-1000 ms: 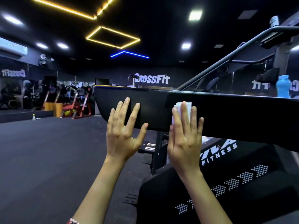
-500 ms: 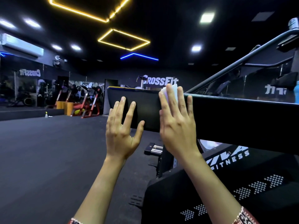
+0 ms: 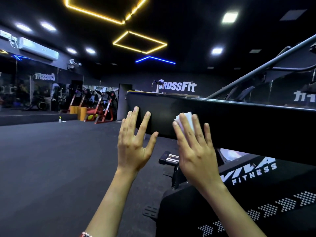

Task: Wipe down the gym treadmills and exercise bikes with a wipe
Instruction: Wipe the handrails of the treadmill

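Note:
A long black side panel [image 3: 239, 124] of a treadmill-like machine runs across the right half of the view. My right hand [image 3: 196, 147] lies flat with straight fingers on this panel and presses a folded white wipe [image 3: 185, 118] against it; the wipe's top edge shows above my fingertips. My left hand [image 3: 135, 141] is spread open with its fingertips resting on the panel's left end. The machine's black base [image 3: 256, 194] below carries a white fitness logo.
A dark handrail [image 3: 256, 72] slopes up at the right. Dark rubber floor [image 3: 51, 168] stretches to the left. Red and orange gym machines [image 3: 97, 108] stand at the far wall beside mirrors. A small spray bottle [image 3: 59, 119] stands on the floor far left.
My right hand with the wipe has slid down and to the right from the panel's top edge onto its face. My left hand stays at the panel's left end.

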### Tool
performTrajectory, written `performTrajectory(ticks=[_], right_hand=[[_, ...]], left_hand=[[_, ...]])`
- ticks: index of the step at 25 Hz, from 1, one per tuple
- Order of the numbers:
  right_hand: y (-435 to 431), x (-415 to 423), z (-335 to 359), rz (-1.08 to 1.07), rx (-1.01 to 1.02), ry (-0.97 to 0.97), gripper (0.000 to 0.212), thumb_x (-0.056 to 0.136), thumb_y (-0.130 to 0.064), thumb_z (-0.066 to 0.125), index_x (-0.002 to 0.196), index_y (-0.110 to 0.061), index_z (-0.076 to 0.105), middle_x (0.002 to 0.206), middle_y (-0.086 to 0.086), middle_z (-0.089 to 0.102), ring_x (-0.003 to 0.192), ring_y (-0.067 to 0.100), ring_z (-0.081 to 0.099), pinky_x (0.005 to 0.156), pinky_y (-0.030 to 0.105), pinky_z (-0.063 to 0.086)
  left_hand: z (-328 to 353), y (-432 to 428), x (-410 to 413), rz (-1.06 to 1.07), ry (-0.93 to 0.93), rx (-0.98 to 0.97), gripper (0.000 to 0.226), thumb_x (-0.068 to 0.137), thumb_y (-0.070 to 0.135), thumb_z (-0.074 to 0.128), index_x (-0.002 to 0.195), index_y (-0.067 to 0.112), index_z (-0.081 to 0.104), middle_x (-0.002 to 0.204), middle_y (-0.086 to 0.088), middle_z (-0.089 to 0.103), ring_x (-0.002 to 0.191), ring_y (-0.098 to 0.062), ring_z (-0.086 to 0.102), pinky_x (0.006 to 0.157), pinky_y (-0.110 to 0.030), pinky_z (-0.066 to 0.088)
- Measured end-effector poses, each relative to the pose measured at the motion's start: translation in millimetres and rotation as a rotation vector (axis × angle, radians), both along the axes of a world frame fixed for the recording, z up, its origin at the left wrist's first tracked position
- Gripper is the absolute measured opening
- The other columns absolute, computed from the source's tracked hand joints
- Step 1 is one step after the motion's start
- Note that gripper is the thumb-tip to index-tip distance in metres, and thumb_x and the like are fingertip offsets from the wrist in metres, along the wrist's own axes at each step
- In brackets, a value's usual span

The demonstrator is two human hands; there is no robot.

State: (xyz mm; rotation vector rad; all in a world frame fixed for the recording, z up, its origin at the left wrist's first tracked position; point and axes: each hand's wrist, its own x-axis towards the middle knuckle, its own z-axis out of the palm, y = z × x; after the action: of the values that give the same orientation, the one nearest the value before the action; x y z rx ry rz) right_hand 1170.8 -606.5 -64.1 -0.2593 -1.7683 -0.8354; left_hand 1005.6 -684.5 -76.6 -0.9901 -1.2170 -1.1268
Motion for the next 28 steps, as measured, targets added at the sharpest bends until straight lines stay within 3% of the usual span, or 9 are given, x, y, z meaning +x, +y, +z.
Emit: performTrajectory(ticks=[2, 7, 13, 19, 25, 28], right_hand=[[-4.3, -9.2, 8.8, -0.005, 0.053, -0.083, 0.057, 0.088, -0.009, 0.048, 0.145, -0.009, 0.040, 0.155, 0.009, 0.029, 0.145, 0.030, 0.021, 0.118, 0.049, 0.015], [-14.0, -32.9, 36.5, -0.014, 0.046, -0.053, 0.052, 0.092, -0.013, 0.038, 0.144, -0.008, 0.041, 0.155, 0.010, 0.030, 0.144, 0.030, 0.023, 0.117, 0.052, 0.017], [-28.6, -68.6, 65.7, -0.020, 0.142, -0.188, 0.060, 0.086, -0.024, 0.033, 0.141, -0.006, 0.045, 0.153, 0.012, 0.034, 0.142, 0.033, 0.028, 0.115, 0.053, 0.019], [-32.7, -95.7, 77.1, 0.000, 0.224, -0.237, 0.056, 0.089, -0.021, 0.033, 0.141, -0.007, 0.046, 0.151, 0.011, 0.037, 0.141, 0.032, 0.031, 0.115, 0.053, 0.023], [-24.2, -67.6, 33.7, -0.014, 0.167, -0.169, 0.060, 0.088, -0.019, 0.041, 0.147, -0.009, 0.036, 0.156, 0.009, 0.028, 0.145, 0.029, 0.022, 0.117, 0.051, 0.014], [-13.3, -47.5, 18.9, -0.037, 0.092, -0.041, 0.057, 0.093, -0.017, 0.047, 0.149, -0.010, 0.033, 0.157, 0.007, 0.024, 0.146, 0.028, 0.019, 0.117, 0.052, 0.014]], left_hand=[[0.1, -1.9, -3.0, 0.018, 0.005, 0.002, 0.051, 0.097, 0.043, 0.043, 0.137, 0.012, 0.043, 0.145, -0.020, 0.039, 0.136, -0.031, 0.034, 0.112, -0.042, 0.028], [0.7, -7.5, -14.0, 0.020, -0.045, 0.010, 0.052, 0.099, 0.045, 0.039, 0.139, 0.012, 0.041, 0.145, -0.019, 0.040, 0.136, -0.030, 0.036, 0.113, -0.040, 0.027], [-1.7, -13.3, -26.4, 0.050, -0.004, 0.001, 0.052, 0.100, 0.044, 0.039, 0.138, 0.009, 0.039, 0.141, -0.018, 0.046, 0.133, -0.027, 0.038, 0.108, -0.046, 0.035], [-15.3, -15.9, -32.2, 0.055, -0.034, -0.039, 0.058, 0.100, 0.042, 0.040, 0.138, -0.001, 0.040, 0.143, -0.017, 0.043, 0.136, -0.026, 0.036, 0.114, -0.039, 0.028], [-17.7, -15.6, -25.4, 0.017, -0.049, -0.044, 0.059, 0.099, 0.043, 0.039, 0.139, -0.001, 0.039, 0.143, -0.018, 0.043, 0.136, -0.025, 0.035, 0.113, -0.038, 0.029], [-13.3, -12.4, -17.8, -0.010, -0.055, -0.045, 0.059, 0.099, 0.043, 0.041, 0.140, 0.002, 0.037, 0.146, -0.018, 0.038, 0.138, -0.027, 0.032, 0.114, -0.037, 0.027]])
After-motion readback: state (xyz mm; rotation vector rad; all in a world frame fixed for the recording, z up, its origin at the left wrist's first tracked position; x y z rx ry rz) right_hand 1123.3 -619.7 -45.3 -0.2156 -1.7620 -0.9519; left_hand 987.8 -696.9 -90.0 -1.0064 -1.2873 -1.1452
